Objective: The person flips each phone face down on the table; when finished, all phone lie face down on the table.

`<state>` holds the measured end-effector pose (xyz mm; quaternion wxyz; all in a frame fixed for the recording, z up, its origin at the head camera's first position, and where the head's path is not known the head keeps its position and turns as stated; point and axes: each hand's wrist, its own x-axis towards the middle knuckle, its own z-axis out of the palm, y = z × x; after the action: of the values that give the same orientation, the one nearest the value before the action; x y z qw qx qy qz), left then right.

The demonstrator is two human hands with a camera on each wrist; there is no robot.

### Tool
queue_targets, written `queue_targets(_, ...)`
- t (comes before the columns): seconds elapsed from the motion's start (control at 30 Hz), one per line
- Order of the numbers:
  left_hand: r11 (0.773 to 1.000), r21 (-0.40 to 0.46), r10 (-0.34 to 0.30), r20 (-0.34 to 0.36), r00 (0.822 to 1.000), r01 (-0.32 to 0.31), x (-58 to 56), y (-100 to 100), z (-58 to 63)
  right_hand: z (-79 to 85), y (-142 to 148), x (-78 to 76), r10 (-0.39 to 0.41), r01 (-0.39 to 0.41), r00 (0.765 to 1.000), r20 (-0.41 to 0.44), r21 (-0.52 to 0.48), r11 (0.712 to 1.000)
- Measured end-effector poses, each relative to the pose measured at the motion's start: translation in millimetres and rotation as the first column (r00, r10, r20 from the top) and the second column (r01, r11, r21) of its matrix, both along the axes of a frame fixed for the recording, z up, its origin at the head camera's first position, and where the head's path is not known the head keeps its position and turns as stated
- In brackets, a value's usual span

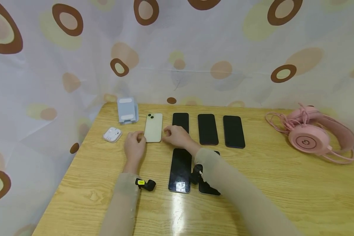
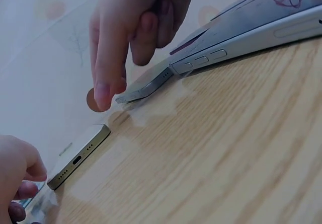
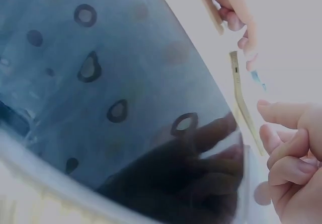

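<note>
A pale cream phone (image 1: 153, 127) lies face down, its two-lens camera at the upper left corner. By its lower left edge is my left hand (image 1: 134, 145), thumb and fingertips right at the phone's side; the left wrist view shows this hand (image 2: 20, 176) close to the corner of the port end. My right hand (image 1: 178, 136) hovers off the phone's right edge, partly covering a black-screened phone (image 1: 180, 118). In the right wrist view the right hand's (image 3: 297, 153) index finger reaches out while its other fingers curl in, and nothing is held.
More dark phones lie screen up: two at right (image 1: 207, 129) (image 1: 234, 131), one in front (image 1: 180, 170), and one half under my right sleeve (image 1: 207, 186). A light blue stand (image 1: 127, 110) and boxed white earphones (image 1: 112, 134) sit left. Pink headphones (image 1: 309, 139) lie far right.
</note>
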<state>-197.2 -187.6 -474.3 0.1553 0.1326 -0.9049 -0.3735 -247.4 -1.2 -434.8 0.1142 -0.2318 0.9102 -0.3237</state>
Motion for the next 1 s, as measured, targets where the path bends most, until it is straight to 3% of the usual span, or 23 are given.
queue_targets(0.13,0.999,0.052,0.017,-0.038,0.999,-0.015,1.0,0.8,1.3,4.7,12.4,5.1,0.024,-0.024,1.0,-0.004,-0.009,1.0)
queue_targets(0.23,0.997,0.072,-0.006,-0.05,0.999,0.009,3.0,2.3,4.0,9.2,23.6,10.9,0.058,-0.058,0.998,0.009,0.001,0.998)
queue_targets(0.4,0.994,0.031,-0.107,-0.044,0.993,0.109,10.8,8.3,11.2,14.9,48.0,18.7,0.099,-0.1,0.995,0.014,0.08,0.992)
queue_targets(0.6,0.974,-0.047,-0.224,-0.061,0.973,0.222,22.6,19.6,19.5,16.9,75.3,22.4,0.069,-0.066,0.997,-0.022,0.118,0.991)
queue_targets(0.77,0.939,-0.052,-0.34,-0.023,0.94,0.339,33.5,33.9,23.7,17.4,88.8,27.7,0.096,-0.093,0.995,-0.012,0.129,0.987)
queue_targets(1.0,0.865,-0.101,-0.491,0.036,0.871,0.492,52.9,49.7,24.4,15.1,100.5,35.4,0.203,-0.199,0.979,-0.008,0.154,0.968)
